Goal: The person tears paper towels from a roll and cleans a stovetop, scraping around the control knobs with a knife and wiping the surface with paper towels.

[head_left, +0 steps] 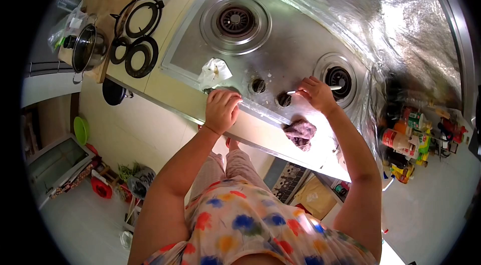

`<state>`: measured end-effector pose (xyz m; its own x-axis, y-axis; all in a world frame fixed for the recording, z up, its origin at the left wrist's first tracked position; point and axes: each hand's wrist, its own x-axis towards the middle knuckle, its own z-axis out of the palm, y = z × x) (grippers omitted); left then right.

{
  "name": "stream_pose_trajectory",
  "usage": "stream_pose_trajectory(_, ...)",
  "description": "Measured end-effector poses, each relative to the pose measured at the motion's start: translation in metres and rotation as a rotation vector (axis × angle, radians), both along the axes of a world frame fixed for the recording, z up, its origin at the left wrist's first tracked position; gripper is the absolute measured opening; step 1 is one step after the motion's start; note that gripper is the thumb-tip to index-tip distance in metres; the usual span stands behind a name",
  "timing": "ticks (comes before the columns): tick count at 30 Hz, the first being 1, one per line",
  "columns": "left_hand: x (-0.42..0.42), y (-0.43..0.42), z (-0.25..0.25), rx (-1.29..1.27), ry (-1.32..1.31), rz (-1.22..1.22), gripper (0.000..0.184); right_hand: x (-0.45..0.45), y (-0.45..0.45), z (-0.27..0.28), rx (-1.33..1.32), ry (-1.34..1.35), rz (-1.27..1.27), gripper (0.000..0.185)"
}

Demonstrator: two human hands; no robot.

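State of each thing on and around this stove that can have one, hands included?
Left hand: fingers curled; whether it holds anything is unclear
Right hand: closed on white stick
White stick: held
Left burner: bare, no flame visible
Right burner: bare, no flame visible
Dark cloth: crumpled
White tissue: crumpled
Control knobs: setting unreadable
Pot: covered

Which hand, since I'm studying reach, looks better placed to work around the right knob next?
Probably the right hand: it holds a slim white tool with its tip close to that knob. The left hand is farther off, near the crumpled white tissue.
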<state>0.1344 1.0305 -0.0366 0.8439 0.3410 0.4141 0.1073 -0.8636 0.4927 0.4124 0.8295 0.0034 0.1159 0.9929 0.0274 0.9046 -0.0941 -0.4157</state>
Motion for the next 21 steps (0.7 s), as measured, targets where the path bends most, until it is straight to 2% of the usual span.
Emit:
stream_pose_trajectory(10, 0.001, 0.000, 0.002, 0.018, -0.002, -0.004, 0.017, -0.007, 0.014, -0.004, -0.026, -0.132, -0.002, 0.011)
stream_pose_trajectory(16, 0.000, 0.001, 0.000, -0.010, -0.002, -0.008, 0.015, 0.000, 0.008, -0.007, -0.056, -0.049, 0.048, 0.012)
stream_pose_trajectory(19, 0.000, 0.002, 0.000, -0.009, -0.003, -0.008, 0.015, -0.002, 0.007, -0.009, 0.007, -0.078, 0.018, 0.011)
stream_pose_trajectory(21, 0.001, 0.001, 0.001, -0.012, 0.004, -0.013, 0.015, -0.009, 0.007, -0.010, 0.040, -0.120, -0.101, 0.011)
